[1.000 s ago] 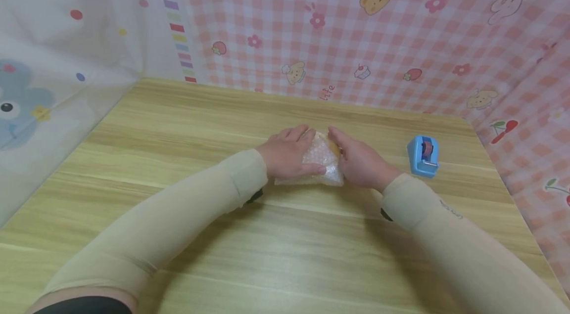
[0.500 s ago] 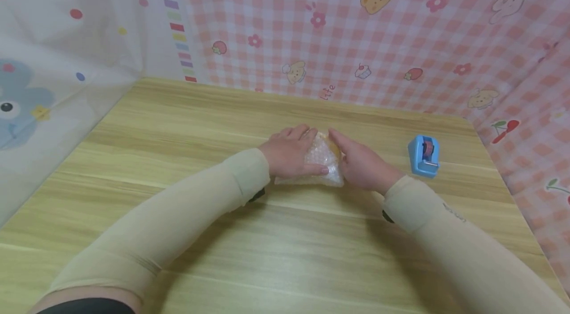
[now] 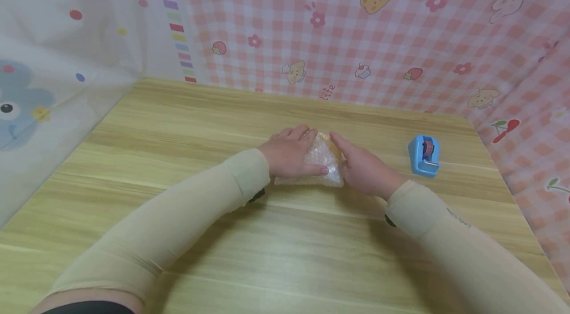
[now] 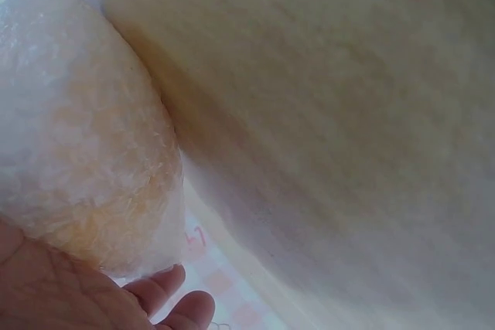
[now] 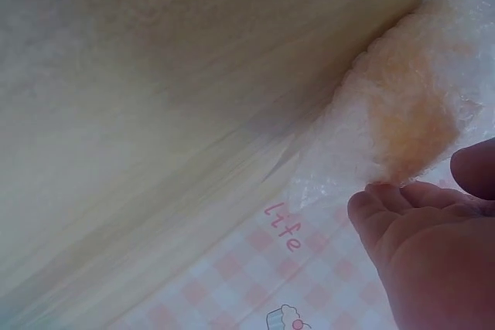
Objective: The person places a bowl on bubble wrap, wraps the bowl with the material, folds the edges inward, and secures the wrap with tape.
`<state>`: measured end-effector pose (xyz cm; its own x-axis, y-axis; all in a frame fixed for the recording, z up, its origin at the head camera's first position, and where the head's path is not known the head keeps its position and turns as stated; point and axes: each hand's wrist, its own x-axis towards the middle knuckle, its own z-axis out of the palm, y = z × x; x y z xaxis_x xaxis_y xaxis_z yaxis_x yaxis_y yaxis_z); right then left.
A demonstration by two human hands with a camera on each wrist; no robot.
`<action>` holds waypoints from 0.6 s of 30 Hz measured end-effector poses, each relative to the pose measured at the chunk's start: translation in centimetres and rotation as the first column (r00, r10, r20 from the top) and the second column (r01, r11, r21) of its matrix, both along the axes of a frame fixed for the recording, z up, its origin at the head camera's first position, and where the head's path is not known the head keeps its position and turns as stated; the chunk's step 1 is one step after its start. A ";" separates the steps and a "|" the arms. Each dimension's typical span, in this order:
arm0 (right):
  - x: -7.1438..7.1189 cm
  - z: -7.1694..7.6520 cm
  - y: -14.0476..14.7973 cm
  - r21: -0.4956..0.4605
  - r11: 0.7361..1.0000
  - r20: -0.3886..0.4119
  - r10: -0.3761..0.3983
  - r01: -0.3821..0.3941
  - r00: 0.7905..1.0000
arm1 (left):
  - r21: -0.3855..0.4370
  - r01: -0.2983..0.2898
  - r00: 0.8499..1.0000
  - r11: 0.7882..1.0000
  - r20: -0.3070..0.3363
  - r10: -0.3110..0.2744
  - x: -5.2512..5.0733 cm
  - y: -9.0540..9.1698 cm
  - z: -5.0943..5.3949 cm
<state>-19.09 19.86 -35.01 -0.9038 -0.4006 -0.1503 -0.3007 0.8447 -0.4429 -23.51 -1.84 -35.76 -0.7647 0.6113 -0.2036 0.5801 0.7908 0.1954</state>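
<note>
A bundle of clear bubble wrap (image 3: 321,152) lies on the wooden table, with something yellow-orange showing dimly through it; what is inside cannot be made out. Over its left side rests my left hand (image 3: 287,155), thumb extended across the near part and fingers reaching along the far part. At the right side my right hand (image 3: 362,165) touches the wrap with fairly straight fingers. In the left wrist view the bubble wrap (image 4: 85,121) bulges against the palm. The right wrist view shows the right fingers (image 5: 371,210) against the wrap's edge.
A blue tape dispenser (image 3: 420,161) with a reddish roll stands on the table (image 3: 267,249) to the right of the right hand. Behind the table hangs a pink checked cloth (image 3: 338,42), and a pale cloth (image 3: 89,42) hangs at the left.
The right hand and forearm have shifted slightly right and toward me. The left hand and the bundle have stayed nearly still.
</note>
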 end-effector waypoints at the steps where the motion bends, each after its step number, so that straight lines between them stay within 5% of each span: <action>1: 0.1 0.0 0.0 0.003 1.000 -0.008 0.001 -0.001 1.000 | 0.001 -0.001 1.000 1.000 0.001 0.001 0.0 0.0 0.0; 18: 1.7 0.4 1.5 0.030 0.996 0.056 -0.082 0.080 0.995 | -0.007 -0.011 1.000 1.000 0.020 0.011 -0.3 0.2 -0.3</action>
<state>-17.44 21.32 -34.57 -0.9228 -0.3213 -0.2128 -0.2055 0.8773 -0.4337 -23.77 -1.67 -36.06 -0.7672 0.6013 -0.2231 0.5673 0.7985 0.2012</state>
